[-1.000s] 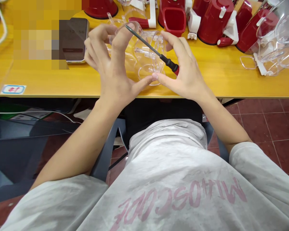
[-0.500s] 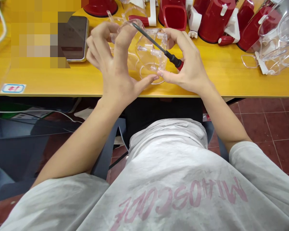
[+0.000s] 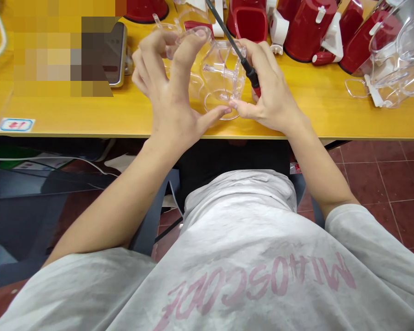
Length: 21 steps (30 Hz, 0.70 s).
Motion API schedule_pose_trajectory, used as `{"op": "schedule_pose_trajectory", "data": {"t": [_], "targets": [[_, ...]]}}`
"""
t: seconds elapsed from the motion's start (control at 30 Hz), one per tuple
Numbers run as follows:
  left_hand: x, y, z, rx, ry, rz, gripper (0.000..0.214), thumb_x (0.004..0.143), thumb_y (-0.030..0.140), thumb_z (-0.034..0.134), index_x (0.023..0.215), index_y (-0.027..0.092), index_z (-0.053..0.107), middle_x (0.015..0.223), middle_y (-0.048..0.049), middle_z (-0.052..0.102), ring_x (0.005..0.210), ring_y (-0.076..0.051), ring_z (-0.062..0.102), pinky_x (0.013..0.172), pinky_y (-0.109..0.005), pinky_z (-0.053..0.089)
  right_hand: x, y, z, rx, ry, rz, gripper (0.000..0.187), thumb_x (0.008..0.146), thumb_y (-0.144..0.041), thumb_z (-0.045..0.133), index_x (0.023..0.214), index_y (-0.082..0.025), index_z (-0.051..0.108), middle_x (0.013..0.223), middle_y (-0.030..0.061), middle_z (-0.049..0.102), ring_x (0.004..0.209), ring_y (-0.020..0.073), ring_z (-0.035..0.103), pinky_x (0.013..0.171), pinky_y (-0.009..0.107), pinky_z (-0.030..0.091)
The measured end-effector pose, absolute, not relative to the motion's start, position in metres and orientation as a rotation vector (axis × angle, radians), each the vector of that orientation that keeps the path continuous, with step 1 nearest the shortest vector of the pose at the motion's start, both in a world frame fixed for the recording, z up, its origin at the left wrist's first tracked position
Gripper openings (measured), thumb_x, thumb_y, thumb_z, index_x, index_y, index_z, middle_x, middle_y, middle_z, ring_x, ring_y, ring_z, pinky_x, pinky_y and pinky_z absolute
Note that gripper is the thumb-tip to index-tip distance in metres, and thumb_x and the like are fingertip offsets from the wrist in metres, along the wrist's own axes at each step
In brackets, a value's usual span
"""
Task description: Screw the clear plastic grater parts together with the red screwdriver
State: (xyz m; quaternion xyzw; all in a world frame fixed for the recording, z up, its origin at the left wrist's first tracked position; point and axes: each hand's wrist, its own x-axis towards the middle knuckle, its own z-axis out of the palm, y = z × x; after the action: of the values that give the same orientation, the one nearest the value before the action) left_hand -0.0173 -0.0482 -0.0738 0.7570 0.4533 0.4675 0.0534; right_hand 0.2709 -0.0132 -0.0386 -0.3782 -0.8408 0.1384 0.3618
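The left hand (image 3: 174,94), its grip spread wide, held the clear plastic container (image 3: 221,71) from the left side. The right hand (image 3: 272,89) had its fingers at the opposite end and carried also the screwdriver (image 3: 243,59), whose dark shaft pointed away and to the left. On the yellow table (image 3: 331,112), red appliance housings (image 3: 305,37) stood behind, and more clear plastic parts (image 3: 398,64) were at the right.
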Motion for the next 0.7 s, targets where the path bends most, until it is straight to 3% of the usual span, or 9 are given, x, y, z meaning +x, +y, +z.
{"op": "schedule_pose_trajectory", "data": {"t": [0.13, 0.3, 0.53, 0.6, 0.7], "targets": [[-0.018, -0.051, -0.070, 2.351, 1.374, 1.395, 0.115, 0.092, 0.095, 0.104, 0.194, 0.058, 0.065, 0.188, -0.0112, 0.057, 0.172, -0.069, 0.045, 0.146, -0.097, 0.024, 0.274, -0.012, -0.039, -0.952, -2.167, 0.357, 0.086, 0.096, -0.074, 0.084, 0.173, -0.039, 0.068, 0.179, 0.0081, 0.074, 0.165, 0.0366, 0.069, 0.151, 0.054, 0.058], [-0.012, -0.050, -0.074, 2.418, 1.397, 1.467, 0.113, 0.094, 0.088, 0.106, 0.194, 0.051, 0.067, 0.182, -0.0161, 0.061, 0.166, -0.067, 0.053, 0.142, -0.096, 0.034, 0.274, -0.010, -0.041, -0.961, -2.133, 0.377, 0.086, 0.091, -0.086, 0.081, 0.163, -0.041, 0.070, 0.175, 0.0099, 0.077, 0.163, 0.0420, 0.070, 0.149, 0.060, 0.060], [-0.011, -0.048, -0.076, 2.349, 1.407, 1.494, 0.114, 0.090, 0.089, 0.108, 0.191, 0.056, 0.067, 0.184, -0.0149, 0.060, 0.167, -0.067, 0.049, 0.142, -0.098, 0.031, 0.273, -0.022, -0.033, -0.945, -2.066, 0.425, 0.066, 0.099, -0.074, 0.073, 0.157, -0.044, 0.063, 0.172, 0.0025, 0.079, 0.151, 0.0395, 0.076, 0.142, 0.060, 0.063], [-0.012, -0.049, -0.076, 2.313, 1.407, 1.472, 0.117, 0.087, 0.091, 0.110, 0.190, 0.058, 0.065, 0.187, -0.0123, 0.058, 0.171, -0.068, 0.044, 0.144, -0.098, 0.026, 0.273, -0.021, -0.035, -1.042, -1.991, 0.449, 0.061, 0.100, -0.078, 0.068, 0.152, -0.046, 0.063, 0.165, 0.0018, 0.082, 0.145, 0.0409, 0.079, 0.136, 0.062, 0.068], [-0.012, -0.050, -0.076, 2.284, 1.402, 1.468, 0.118, 0.086, 0.093, 0.110, 0.190, 0.059, 0.063, 0.188, -0.0102, 0.056, 0.175, -0.070, 0.040, 0.147, -0.098, 0.020, 0.274, -0.010, -0.045, -1.071, -1.910, 0.538, 0.062, 0.099, -0.093, 0.066, 0.139, -0.045, 0.066, 0.138, 0.0045, 0.086, 0.131, 0.0424, 0.084, 0.127, 0.064, 0.073]]}}
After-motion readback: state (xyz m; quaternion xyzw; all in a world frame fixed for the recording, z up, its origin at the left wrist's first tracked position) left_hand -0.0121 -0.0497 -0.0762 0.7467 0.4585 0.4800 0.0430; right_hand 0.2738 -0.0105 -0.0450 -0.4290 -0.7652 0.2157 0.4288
